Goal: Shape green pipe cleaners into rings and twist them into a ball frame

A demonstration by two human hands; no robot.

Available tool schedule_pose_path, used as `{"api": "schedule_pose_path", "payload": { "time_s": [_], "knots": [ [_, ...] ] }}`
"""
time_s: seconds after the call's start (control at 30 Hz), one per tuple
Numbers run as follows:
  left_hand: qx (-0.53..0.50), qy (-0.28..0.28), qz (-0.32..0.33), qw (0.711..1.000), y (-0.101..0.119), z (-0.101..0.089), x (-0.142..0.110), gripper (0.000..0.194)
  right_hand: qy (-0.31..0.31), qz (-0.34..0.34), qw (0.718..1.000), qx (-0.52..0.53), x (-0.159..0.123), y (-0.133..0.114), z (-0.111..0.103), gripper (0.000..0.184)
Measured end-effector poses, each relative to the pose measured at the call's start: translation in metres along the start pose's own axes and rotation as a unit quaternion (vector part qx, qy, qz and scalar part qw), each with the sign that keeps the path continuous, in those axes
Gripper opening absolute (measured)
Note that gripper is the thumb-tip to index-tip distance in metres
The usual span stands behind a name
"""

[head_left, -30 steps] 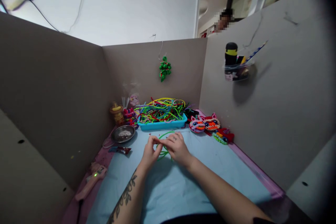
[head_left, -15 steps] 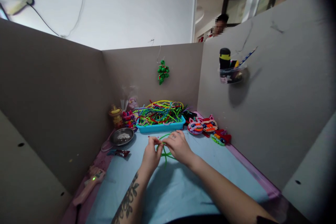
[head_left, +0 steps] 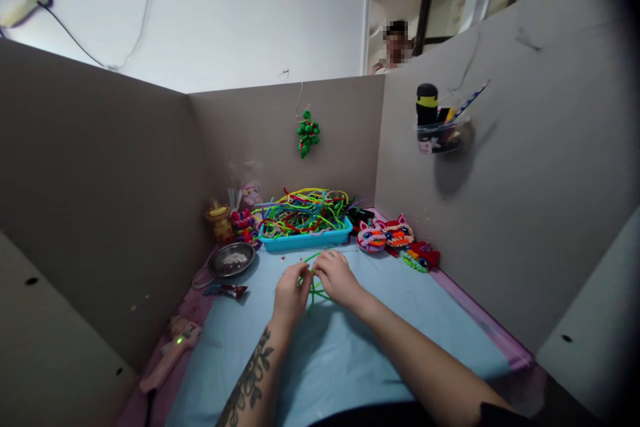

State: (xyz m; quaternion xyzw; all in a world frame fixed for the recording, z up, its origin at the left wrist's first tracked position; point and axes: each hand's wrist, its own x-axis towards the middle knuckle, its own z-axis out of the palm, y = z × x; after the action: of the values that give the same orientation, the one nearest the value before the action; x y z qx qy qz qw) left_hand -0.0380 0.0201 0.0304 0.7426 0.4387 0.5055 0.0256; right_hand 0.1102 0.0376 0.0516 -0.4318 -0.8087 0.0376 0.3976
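Both hands meet over the middle of the blue-covered table, pinching green pipe cleaners (head_left: 320, 293) between the fingertips. My left hand (head_left: 291, 290) is closed on the green strands, thumb against the fingers. From the other side my right hand (head_left: 340, 278) grips them too, its fingertips almost touching the left ones. Loose green ends curve out above and below the hands. The exact spot where the strands cross is hidden by the fingers. Just beyond stands a blue tray (head_left: 307, 241) heaped with pipe cleaners (head_left: 305, 213) in many colours.
On the left are a metal bowl (head_left: 234, 259), a torn wrapper (head_left: 227, 290), a jar (head_left: 219, 222) and a pink glue gun (head_left: 170, 357) with a green light. Finished colourful pieces (head_left: 371, 238) lie right of the tray. Grey partitions (head_left: 280, 140) surround the table; a person (head_left: 397, 47) stands beyond.
Both hands have shifted slightly, their fingertips still together on the green strands. The person behind the partition has moved left in view. My camera view has tilted a little.
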Motion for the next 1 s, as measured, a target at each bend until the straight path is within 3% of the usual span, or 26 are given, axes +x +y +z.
{"api": "schedule_pose_path", "payload": {
  "time_s": [0.17,0.3,0.43,0.57,0.77,0.87,1.0],
  "knots": [
    [-0.021,-0.007,0.018,1.0,0.003,-0.001,0.001,0.013,-0.064,-0.004,0.994,0.085,0.005,0.008,-0.003,0.019],
    [-0.08,0.008,-0.037,0.996,0.002,-0.002,0.0,0.017,-0.079,-0.03,0.991,0.105,0.006,0.009,-0.01,0.014],
    [-0.143,0.011,-0.087,0.986,0.003,-0.005,0.0,0.019,-0.058,-0.062,0.996,0.033,0.003,0.004,-0.012,0.016],
    [-0.162,0.015,-0.117,0.98,0.007,-0.008,0.004,0.019,-0.024,-0.102,0.994,-0.041,0.0,-0.001,-0.013,0.005],
    [-0.192,-0.003,-0.145,0.971,0.004,-0.009,0.007,0.017,0.015,-0.164,0.983,-0.079,-0.001,-0.001,-0.017,0.008],
    [-0.178,-0.018,-0.131,0.975,0.002,-0.008,0.005,0.015,0.013,-0.171,0.982,-0.075,-0.002,0.001,-0.019,0.009],
    [-0.109,-0.011,-0.05,0.993,0.002,-0.007,0.0,0.011,0.001,-0.134,0.991,-0.009,-0.002,0.001,-0.017,0.015]
  ]
}}
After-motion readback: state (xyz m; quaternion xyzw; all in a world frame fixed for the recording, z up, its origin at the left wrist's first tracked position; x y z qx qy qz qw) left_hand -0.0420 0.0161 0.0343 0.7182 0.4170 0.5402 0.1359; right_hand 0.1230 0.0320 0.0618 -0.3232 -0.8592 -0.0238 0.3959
